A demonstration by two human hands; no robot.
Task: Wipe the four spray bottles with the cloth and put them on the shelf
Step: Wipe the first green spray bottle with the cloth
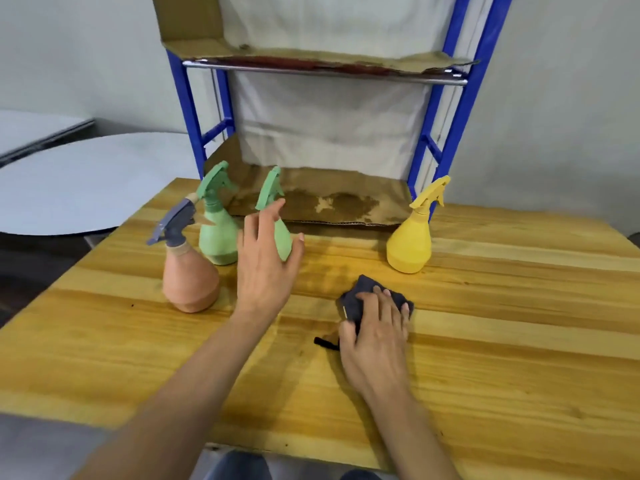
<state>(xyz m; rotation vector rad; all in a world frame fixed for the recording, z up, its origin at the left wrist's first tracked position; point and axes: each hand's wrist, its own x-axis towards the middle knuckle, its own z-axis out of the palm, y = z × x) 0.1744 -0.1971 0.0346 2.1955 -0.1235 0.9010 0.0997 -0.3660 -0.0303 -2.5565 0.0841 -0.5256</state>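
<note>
Four spray bottles stand on the wooden table: an orange one with a grey trigger at the left, a green one behind it, a second green one in the middle and a yellow one at the right. My left hand reaches around the middle green bottle with fingers spread, thumb to the bottle's right, not closed on it. My right hand lies on the dark cloth, fingers curling over it.
A blue metal shelf stands behind the table, its boards lined with stained cardboard; the lower board sits at table height behind the bottles. A round grey table is at the left.
</note>
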